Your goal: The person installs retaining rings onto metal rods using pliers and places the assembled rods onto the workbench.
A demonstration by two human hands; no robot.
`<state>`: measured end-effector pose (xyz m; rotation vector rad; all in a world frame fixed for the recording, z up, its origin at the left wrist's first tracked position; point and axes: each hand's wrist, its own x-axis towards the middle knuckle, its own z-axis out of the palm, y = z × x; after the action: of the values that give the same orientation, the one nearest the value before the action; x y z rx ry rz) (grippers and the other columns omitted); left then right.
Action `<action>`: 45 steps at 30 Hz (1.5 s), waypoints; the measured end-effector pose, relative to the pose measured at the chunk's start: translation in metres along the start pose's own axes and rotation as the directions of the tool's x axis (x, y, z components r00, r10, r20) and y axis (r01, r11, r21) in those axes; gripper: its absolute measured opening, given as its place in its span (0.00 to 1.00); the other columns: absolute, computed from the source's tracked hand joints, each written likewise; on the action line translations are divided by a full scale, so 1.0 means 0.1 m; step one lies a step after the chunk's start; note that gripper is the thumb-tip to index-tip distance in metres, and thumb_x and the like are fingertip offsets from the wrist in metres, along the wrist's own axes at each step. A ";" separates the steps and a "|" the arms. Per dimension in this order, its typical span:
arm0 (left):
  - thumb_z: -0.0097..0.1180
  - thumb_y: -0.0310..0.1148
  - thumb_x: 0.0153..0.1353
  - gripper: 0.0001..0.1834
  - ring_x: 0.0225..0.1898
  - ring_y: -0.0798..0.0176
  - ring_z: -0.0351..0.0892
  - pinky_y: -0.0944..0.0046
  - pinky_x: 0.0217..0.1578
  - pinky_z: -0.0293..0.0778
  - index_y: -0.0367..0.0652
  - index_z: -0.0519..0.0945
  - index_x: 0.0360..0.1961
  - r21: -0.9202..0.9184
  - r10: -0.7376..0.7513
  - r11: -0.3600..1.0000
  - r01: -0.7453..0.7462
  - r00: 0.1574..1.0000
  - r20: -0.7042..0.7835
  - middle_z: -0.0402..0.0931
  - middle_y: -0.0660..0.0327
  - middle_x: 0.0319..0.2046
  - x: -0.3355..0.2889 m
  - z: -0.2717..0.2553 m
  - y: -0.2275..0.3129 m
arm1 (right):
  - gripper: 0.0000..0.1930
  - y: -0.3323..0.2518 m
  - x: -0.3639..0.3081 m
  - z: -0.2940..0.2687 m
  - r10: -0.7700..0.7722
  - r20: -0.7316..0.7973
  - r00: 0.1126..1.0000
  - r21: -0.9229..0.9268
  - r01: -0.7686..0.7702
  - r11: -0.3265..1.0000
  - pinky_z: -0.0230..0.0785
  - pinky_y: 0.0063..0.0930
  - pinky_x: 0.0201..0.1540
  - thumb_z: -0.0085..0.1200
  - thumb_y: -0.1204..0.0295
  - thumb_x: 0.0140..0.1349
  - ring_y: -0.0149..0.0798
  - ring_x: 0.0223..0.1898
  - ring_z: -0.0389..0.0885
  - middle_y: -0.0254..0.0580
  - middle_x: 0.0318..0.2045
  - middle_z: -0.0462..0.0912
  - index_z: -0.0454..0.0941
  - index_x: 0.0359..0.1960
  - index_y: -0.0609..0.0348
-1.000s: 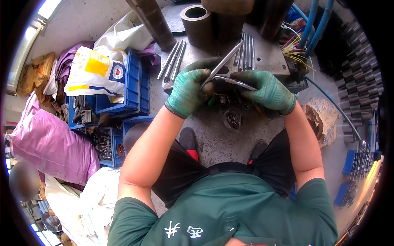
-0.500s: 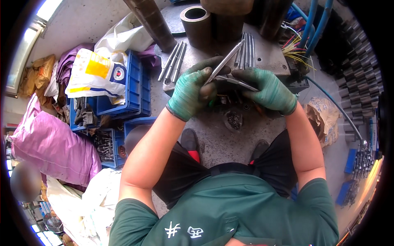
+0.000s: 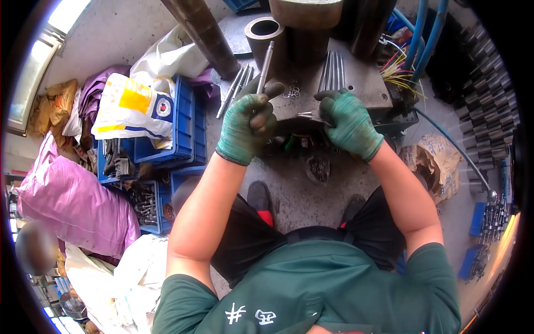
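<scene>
Room between the rods [image 3: 332,72] seemingly ends at a column [image 3: 308,49].

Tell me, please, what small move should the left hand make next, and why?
Probably lay the metal rod down beside the left group of rods: the left hand holds it just right of that group, while the right hand is near the right group of rods, so the left group seems handier.

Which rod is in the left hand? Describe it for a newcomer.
Find the grey metal table bearing a thick hollow cylinder. In front of the cylinder, the green-gloved left hand holds a slim silver rod. Unlike the rods lying in two groups on the table, it juts up from that hand.
</scene>
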<state>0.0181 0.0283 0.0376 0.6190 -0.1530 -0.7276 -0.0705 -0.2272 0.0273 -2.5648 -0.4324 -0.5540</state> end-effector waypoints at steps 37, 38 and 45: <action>0.62 0.31 0.72 0.15 0.40 0.69 0.80 0.68 0.41 0.79 0.38 0.77 0.55 0.525 -0.005 0.850 0.044 0.997 -0.076 0.81 0.62 0.42 0.02 0.23 -0.64 | 0.31 -0.37 -0.13 0.09 0.491 0.196 0.849 0.965 -0.256 0.057 0.79 0.24 0.48 0.61 0.81 0.65 0.30 0.41 0.84 0.36 0.39 0.83 0.67 0.70 0.70; 0.62 0.33 0.72 0.14 0.36 0.71 0.79 0.71 0.37 0.77 0.41 0.77 0.54 0.533 0.012 0.846 0.026 0.998 -0.067 0.80 0.64 0.39 0.02 0.24 -0.66 | 0.31 -0.36 -0.13 0.10 0.492 0.196 0.848 0.965 -0.256 0.056 0.79 0.24 0.48 0.61 0.81 0.65 0.30 0.41 0.84 0.36 0.39 0.83 0.67 0.70 0.70; 0.61 0.39 0.73 0.15 0.33 0.72 0.78 0.70 0.34 0.79 0.42 0.77 0.52 0.554 -0.030 0.830 0.068 0.997 -0.077 0.80 0.63 0.39 -0.02 0.24 -0.62 | 0.32 -0.37 -0.05 -0.09 0.483 0.323 0.814 0.896 -0.427 0.120 0.78 0.25 0.49 0.62 0.79 0.65 0.29 0.41 0.80 0.34 0.39 0.79 0.67 0.70 0.69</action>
<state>-0.0275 -0.0181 0.0215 1.2109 -0.2959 -0.7112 -0.0917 -0.2020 0.0464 -1.2956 0.1146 -0.0171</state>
